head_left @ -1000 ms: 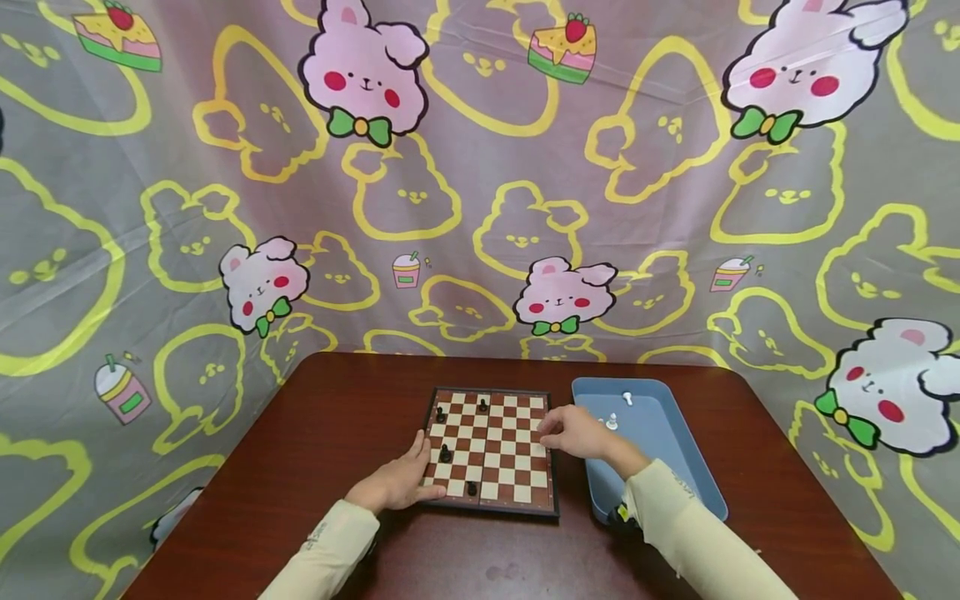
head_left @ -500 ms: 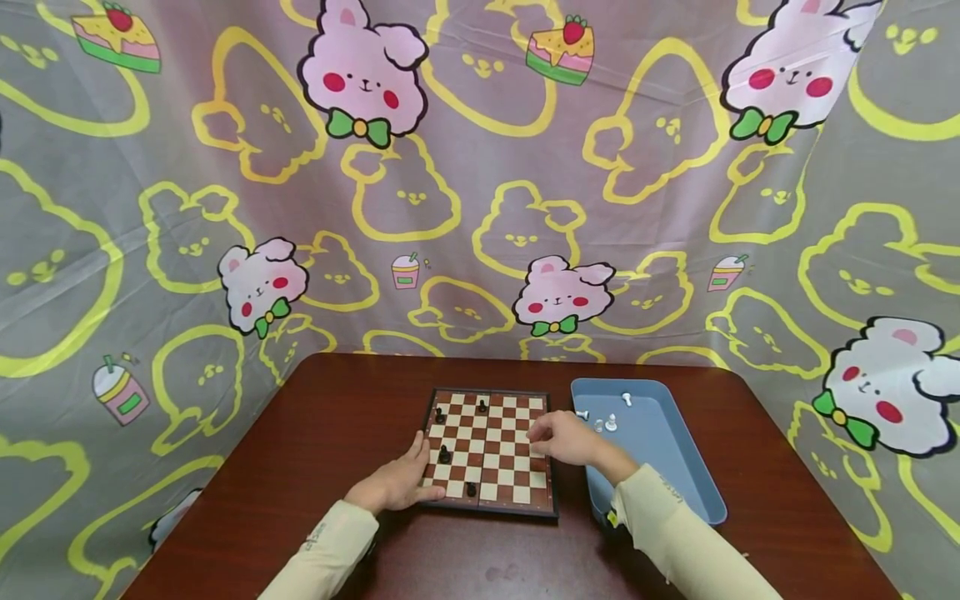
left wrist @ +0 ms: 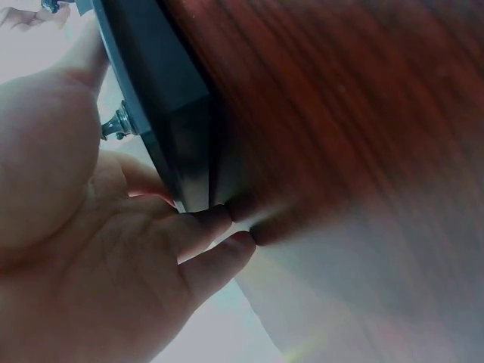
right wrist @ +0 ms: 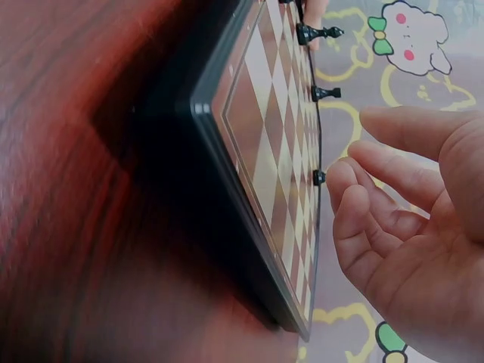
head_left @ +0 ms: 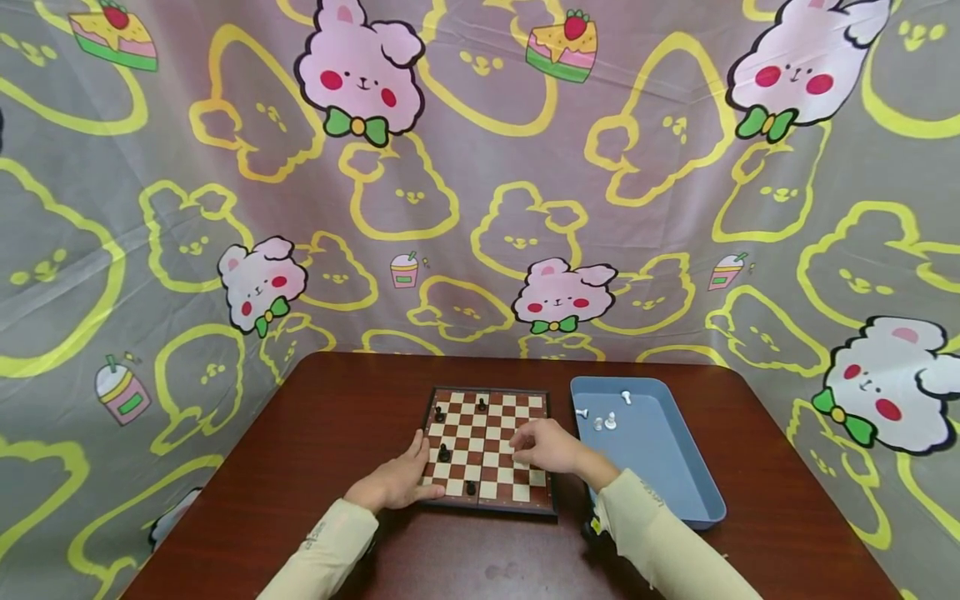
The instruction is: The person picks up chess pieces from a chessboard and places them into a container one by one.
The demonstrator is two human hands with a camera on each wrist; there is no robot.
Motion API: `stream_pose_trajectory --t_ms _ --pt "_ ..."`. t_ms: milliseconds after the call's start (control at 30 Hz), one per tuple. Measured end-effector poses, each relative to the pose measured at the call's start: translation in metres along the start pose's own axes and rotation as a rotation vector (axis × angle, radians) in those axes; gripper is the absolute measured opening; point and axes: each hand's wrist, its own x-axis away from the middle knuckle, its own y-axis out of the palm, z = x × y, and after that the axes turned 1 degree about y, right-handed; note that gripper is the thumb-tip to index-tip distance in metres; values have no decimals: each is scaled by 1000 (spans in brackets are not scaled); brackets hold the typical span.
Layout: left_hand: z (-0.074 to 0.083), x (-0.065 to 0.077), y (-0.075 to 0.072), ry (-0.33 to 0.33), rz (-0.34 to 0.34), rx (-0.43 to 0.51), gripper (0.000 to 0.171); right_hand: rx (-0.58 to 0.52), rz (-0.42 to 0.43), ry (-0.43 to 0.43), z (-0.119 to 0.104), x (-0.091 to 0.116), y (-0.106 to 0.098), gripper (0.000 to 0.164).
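A brown-and-cream chessboard (head_left: 498, 450) with a dark frame lies on the table and carries several black chess pieces (head_left: 444, 453) on its left half. My left hand (head_left: 393, 479) rests against the board's left edge near its front corner, fingers extended and thumb along the front edge. In the left wrist view its fingertips touch the dark side of the board (left wrist: 162, 113). Over the right half hovers my right hand (head_left: 551, 446). Its fingers are loosely bent in the right wrist view, thumb apart from them, and no piece shows between them.
Right of the board stands a blue tray (head_left: 660, 454), with several white chess pieces (head_left: 611, 421) in its far left part. The brown table (head_left: 360, 400) ends at a patterned cloth (head_left: 465, 250) hanging behind and at the sides.
My right hand has moved left, from the board's right edge to above its right half. The left hand stays where it was, and the black pieces have not moved.
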Motion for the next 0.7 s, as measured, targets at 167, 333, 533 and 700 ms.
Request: stream_pose_trajectory --t_ms 167,333,533,700 --pt "1 0 -1 -2 -2 0 95 -41 -14 -14 -4 -3 6 18" --pt "1 0 0 0 0 -8 95 -52 -20 -33 -3 -7 14 18" --pt "-1 0 1 2 10 -13 96 -38 -35 -33 -4 -11 24 16" --pt "-1 1 1 10 8 -6 95 -87 -55 14 -8 -11 30 19"
